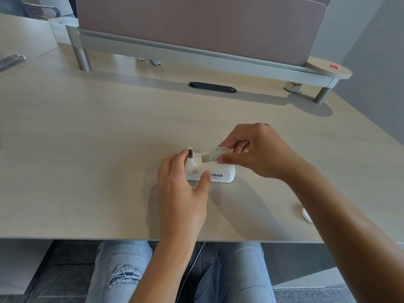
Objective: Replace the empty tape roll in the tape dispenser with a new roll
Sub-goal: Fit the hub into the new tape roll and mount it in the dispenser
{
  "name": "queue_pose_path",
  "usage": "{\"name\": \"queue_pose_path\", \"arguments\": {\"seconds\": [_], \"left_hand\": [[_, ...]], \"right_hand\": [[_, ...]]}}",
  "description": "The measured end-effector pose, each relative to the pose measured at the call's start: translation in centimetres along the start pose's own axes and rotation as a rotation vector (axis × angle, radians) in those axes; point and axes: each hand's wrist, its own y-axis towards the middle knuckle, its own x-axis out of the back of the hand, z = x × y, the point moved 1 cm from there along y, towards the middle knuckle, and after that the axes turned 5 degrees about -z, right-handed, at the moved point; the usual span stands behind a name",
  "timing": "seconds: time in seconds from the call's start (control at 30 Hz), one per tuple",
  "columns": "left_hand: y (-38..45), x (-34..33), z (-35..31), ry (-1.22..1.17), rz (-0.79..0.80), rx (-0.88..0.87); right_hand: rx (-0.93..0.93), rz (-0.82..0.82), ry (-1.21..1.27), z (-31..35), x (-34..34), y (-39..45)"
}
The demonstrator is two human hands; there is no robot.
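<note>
A white tape dispenser [220, 172] marked VIVID sits on the pale wooden desk [87, 149], near its front middle. My left hand [181, 191] grips the dispenser's cutter end, fingers on its far side and thumb on its near side. My right hand [255, 149] pinches a clear tape roll [216, 153] between thumb and fingers. The roll stands upright in the dispenser's open slot, its lower part hidden by the body. A small white oval piece [307, 216] lies on the desk to the right, partly behind my right forearm.
A grey monitor shelf [196, 53] on metal legs spans the back of the desk, with a pink partition behind it. A black cable slot [212, 87] sits in front of it. A small cup [292, 86] stands under the shelf's right end. The desk's front edge is close to my knees.
</note>
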Motion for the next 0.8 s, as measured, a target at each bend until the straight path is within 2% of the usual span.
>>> {"name": "queue_pose_path", "arguments": {"seconds": [0.2,0.5,0.8], "left_hand": [[-0.1,0.0,0.0,0.036,0.008,-0.009],[-0.1,0.0,0.2,0.023,0.012,-0.002],[0.3,-0.1,0.6,-0.048,-0.002,0.024]], "right_hand": [[0.002,0.115,-0.106,1.0,0.6,0.2],[0.007,0.197,-0.272,2.5,1.1,1.4],[0.016,0.160,-0.272,2.3,0.6,1.2]]}}
